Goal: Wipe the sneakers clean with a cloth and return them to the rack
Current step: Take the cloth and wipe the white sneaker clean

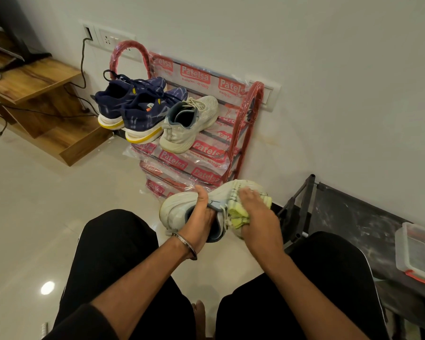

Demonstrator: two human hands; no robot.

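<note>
A seated person holds 1 white sneaker (194,204) above the floor between the knees, in front of a red shoe rack (233,133). The left hand (201,217) has its grip curled around the shoe's collar, thumb along the heel side, likely to steady it against rubbing. The right hand (258,217) presses a pale yellow-green cloth (238,217) onto the laces and tongue, fingers bunching the cloth. The matching white sneaker (187,123) sits on the rack's top shelf beside 2 navy sneakers (138,104), heels outward for easy reach.
</note>
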